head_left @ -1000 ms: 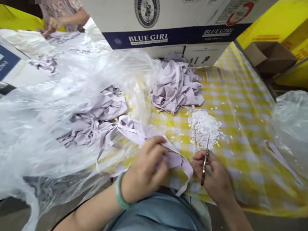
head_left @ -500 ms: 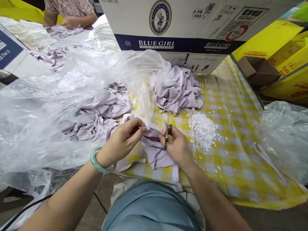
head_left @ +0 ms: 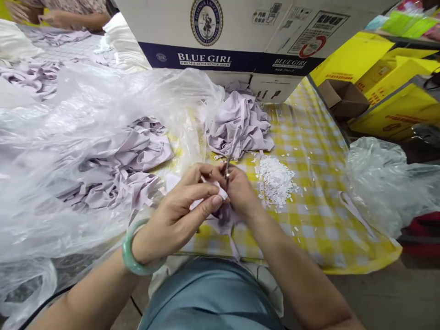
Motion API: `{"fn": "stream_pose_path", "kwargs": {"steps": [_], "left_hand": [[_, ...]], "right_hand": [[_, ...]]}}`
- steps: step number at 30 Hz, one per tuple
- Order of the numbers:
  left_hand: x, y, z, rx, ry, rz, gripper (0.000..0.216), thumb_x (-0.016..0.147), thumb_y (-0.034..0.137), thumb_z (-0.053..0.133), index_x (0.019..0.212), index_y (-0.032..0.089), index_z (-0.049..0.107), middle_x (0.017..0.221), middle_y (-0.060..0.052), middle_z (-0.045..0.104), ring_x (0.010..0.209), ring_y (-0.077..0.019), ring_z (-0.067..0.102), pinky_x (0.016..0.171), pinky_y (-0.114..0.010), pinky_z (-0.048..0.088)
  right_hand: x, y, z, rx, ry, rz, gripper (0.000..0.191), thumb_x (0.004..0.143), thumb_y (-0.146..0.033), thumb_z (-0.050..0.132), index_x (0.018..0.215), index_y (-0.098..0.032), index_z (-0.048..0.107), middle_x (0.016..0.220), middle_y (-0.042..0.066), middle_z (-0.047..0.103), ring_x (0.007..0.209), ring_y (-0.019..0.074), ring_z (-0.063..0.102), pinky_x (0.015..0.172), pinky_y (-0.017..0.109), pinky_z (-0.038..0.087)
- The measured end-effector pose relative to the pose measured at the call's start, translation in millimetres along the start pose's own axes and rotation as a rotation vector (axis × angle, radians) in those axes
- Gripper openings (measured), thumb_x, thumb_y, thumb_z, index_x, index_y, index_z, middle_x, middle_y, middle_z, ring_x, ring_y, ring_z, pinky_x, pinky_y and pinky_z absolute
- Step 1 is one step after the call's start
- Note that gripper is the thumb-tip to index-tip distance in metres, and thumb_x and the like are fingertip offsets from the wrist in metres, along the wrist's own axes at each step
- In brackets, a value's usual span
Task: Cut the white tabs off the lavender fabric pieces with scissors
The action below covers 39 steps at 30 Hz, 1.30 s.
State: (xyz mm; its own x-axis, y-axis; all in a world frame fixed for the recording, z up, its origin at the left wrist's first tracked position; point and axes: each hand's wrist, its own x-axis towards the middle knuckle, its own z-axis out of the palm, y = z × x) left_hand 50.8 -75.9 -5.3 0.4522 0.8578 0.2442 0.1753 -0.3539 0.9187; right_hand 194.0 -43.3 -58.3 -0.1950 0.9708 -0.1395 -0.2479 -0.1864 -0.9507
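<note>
My left hand [head_left: 187,206], with a green bangle [head_left: 132,250] at its wrist, is closed on a lilac garment [head_left: 223,222] and pinches a pale part of it between thumb and fingers. Close against it, my right hand [head_left: 240,188] is closed round small scissors [head_left: 231,153], whose blades point up and away from me. Whether the right fingers also grip cloth is hidden. Part of the garment hangs below both hands, and a thin strap dangles toward the table edge. Just to the right lies a heap of small white cut pieces [head_left: 277,181].
A lilac garment pile [head_left: 240,123] sits before a large white-and-blue carton [head_left: 223,59]. Clear plastic sheeting [head_left: 85,105] spreads leftward around another pile [head_left: 127,160]. A loose strap [head_left: 355,213] and plastic bag [head_left: 385,183] lie right on the checked tablecloth [head_left: 319,183]. Another person's hands [head_left: 55,18] show far left.
My hands have come together, and the garment is now bunched between them. The scissors have moved in toward the left hand. The whole view has shifted to the right.
</note>
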Motion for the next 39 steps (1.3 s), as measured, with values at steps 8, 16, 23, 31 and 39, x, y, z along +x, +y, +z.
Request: {"fn": "stream_pose_path", "kwargs": {"steps": [8, 16, 23, 31, 39], "left_hand": [[17, -33, 42, -0.512, 0.275, -0.229, 0.023, 0.095, 0.029, 0.056, 0.079, 0.017, 0.066, 0.102, -0.002, 0.048, 0.056, -0.0047, 0.039, 0.048, -0.023, 0.034], [17, -43, 84, -0.235, 0.106, -0.132, 0.027, 0.098, 0.023, 0.048, 0.077, 0.018, 0.064, 0.102, -0.007, 0.052, 0.103, -0.0202, 0.05, 0.087, -0.032, 0.046], [22, -42, 96, -0.083, 0.019, -0.052, 0.023, 0.097, 0.017, 0.045, 0.08, 0.018, 0.06, 0.103, -0.009, 0.052, 0.105, -0.0207, 0.05, 0.09, -0.033, 0.046], [23, -47, 101, -0.03, -0.006, 0.008, 0.021, 0.097, 0.018, 0.046, 0.082, 0.019, 0.06, 0.099, -0.009, 0.053, 0.106, -0.0228, 0.05, 0.088, -0.035, 0.047], [21, -48, 102, -0.025, -0.035, 0.028, 0.019, 0.096, 0.013, 0.045, 0.085, 0.019, 0.059, 0.099, -0.008, 0.052, 0.104, -0.0207, 0.05, 0.089, -0.035, 0.046]], "right_hand": [[-37, 15, -38, -0.282, 0.122, -0.047, 0.027, 0.077, -0.04, 0.069, 0.088, -0.021, 0.054, 0.082, 0.001, 0.06, 0.075, 0.0163, 0.059, 0.073, 0.03, 0.05], [-95, -2, -98, -1.012, 0.084, -0.117, 0.035, 0.08, -0.049, 0.068, 0.068, -0.021, 0.052, 0.067, 0.0, 0.057, 0.067, 0.0163, 0.051, 0.071, 0.031, 0.039], [-105, -3, -105, -1.064, 0.068, -0.107, 0.041, 0.077, -0.049, 0.071, 0.061, -0.021, 0.046, 0.056, -0.003, 0.053, 0.059, 0.0135, 0.048, 0.066, 0.029, 0.035], [-105, -4, -109, -1.046, 0.076, -0.082, 0.045, 0.077, -0.054, 0.069, 0.058, -0.021, 0.045, 0.054, -0.003, 0.054, 0.057, 0.0127, 0.046, 0.065, 0.028, 0.034], [-104, -4, -110, -1.033, 0.077, -0.086, 0.047, 0.078, -0.057, 0.068, 0.057, -0.021, 0.046, 0.053, -0.003, 0.053, 0.056, 0.0124, 0.045, 0.064, 0.027, 0.033]]}}
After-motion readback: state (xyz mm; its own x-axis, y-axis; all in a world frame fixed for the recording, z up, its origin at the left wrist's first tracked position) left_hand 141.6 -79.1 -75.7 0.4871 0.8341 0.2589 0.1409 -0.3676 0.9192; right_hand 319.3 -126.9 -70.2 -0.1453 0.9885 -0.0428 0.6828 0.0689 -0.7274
